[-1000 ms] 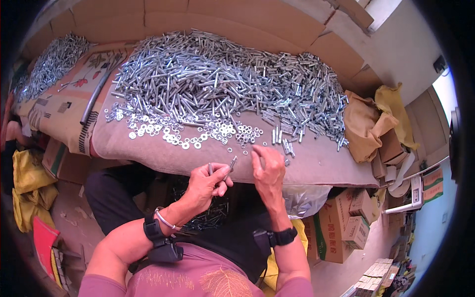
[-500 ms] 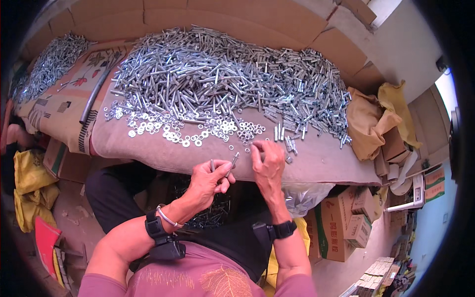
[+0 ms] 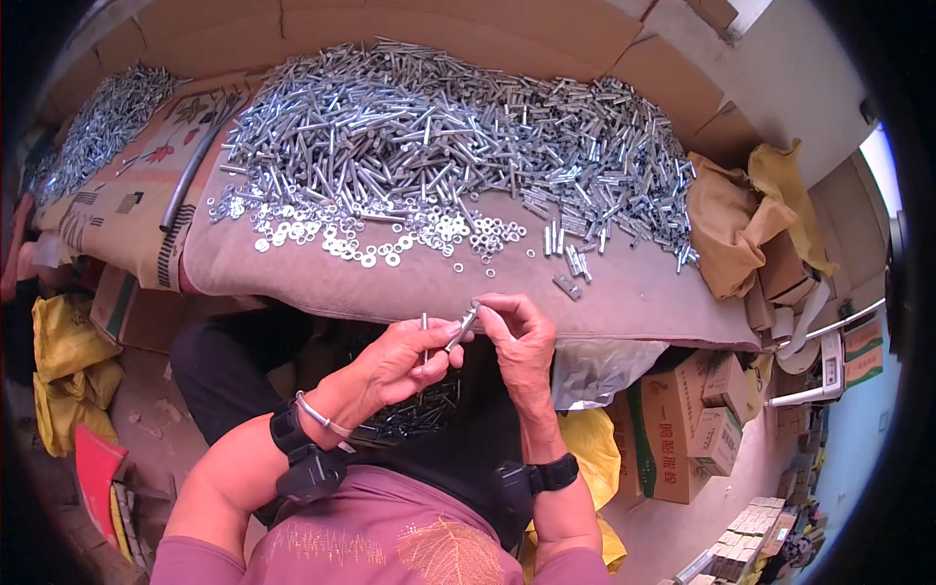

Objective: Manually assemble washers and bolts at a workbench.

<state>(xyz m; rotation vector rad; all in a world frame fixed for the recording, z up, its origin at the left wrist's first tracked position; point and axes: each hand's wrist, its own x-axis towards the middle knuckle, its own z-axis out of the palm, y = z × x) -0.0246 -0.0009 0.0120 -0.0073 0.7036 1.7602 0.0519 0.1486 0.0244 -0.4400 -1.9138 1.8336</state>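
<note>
My left hand (image 3: 405, 353) is closed around two metal bolts. One slanted bolt (image 3: 460, 332) sticks out past the fingertips toward the right, and a thinner metal rod (image 3: 424, 323) stands up between thumb and fingers. My right hand (image 3: 521, 343) has thumb and fingers pinched at the upper tip of the slanted bolt; any small piece between them is hidden. Both hands are over my lap, just in front of the cushioned bench edge. Beyond them lie loose nuts (image 3: 495, 232), flat washers (image 3: 341, 239) and a few short metal sleeves (image 3: 577, 261).
A large heap of metal rods and sleeves (image 3: 419, 132) covers the back of the padded bench (image 3: 624, 307). A long metal bar (image 3: 195, 175) lies at left beside another heap (image 3: 112, 117). Cardboard boxes (image 3: 673, 429), clear plastic (image 3: 600, 370) and yellow sacks (image 3: 70, 336) stand below.
My right hand has come back from beside the nuts on the bench to the tip of the bolt in my left hand. The left hand has shifted slightly, still holding the bolts.
</note>
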